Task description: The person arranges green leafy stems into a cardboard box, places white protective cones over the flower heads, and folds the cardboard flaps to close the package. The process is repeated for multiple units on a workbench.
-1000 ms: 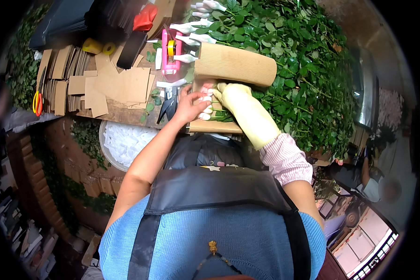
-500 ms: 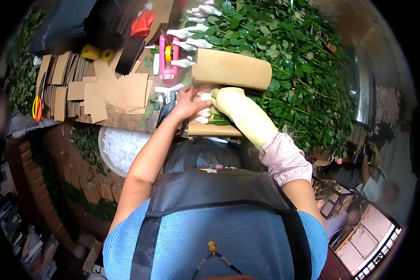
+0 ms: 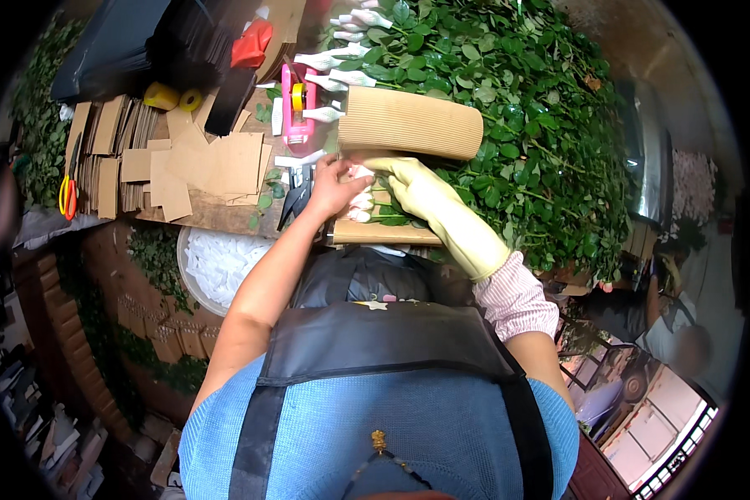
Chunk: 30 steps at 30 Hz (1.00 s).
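Note:
My left hand [image 3: 335,187] has its fingers closed over several pale pink rose heads [image 3: 360,204] in a lower sheet of brown corrugated paper [image 3: 375,233]. My right hand [image 3: 412,183], in a long yellow rubber glove with a striped cuff, reaches to the same roses from the right, its index finger stretched toward the heads and the others bent; some fingertips are hidden. A curved corrugated roll [image 3: 408,121] lies just above both hands. A pink tape dispenser [image 3: 290,129] with yellow tape stands behind my left hand, beside a dark tool [image 3: 296,200].
Leafy rose stems [image 3: 542,117] with white-netted heads fill the right. Cardboard pieces [image 3: 229,162], orange-handled scissors [image 3: 68,192], yellow tape rolls [image 3: 162,97] and a red bag [image 3: 250,46] lie left. A tub of white scraps [image 3: 225,267] sits below. Other people [image 3: 675,333] are at both sides.
My right hand has drawn a little right, its index finger now straighter over the roses. My left hand has shifted slightly left, still at the rose heads.

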Each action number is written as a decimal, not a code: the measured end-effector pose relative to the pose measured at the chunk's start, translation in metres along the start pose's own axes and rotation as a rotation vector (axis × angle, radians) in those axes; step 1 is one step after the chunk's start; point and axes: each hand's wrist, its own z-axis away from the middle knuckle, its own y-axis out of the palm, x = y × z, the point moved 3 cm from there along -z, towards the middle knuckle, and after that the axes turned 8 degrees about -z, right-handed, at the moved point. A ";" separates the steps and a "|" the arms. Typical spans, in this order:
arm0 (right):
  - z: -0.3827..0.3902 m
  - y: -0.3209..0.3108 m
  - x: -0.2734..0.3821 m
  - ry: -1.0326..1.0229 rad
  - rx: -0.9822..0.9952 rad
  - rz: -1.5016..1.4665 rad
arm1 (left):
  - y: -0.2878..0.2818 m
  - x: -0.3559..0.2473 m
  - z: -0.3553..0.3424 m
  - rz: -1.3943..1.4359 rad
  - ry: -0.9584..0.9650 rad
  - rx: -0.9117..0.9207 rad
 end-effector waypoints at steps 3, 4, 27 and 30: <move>-0.014 0.005 -0.009 -0.031 0.033 0.039 | -0.001 0.000 0.002 0.014 0.005 -0.009; -0.011 0.006 -0.004 -0.044 0.011 0.178 | -0.003 0.002 0.002 0.011 0.004 -0.010; 0.026 -0.148 0.005 0.385 -0.295 0.443 | -0.004 -0.008 -0.001 0.018 -0.062 0.059; 0.038 -0.144 0.011 -0.019 -0.381 0.107 | -0.003 -0.011 0.001 0.109 -0.051 0.064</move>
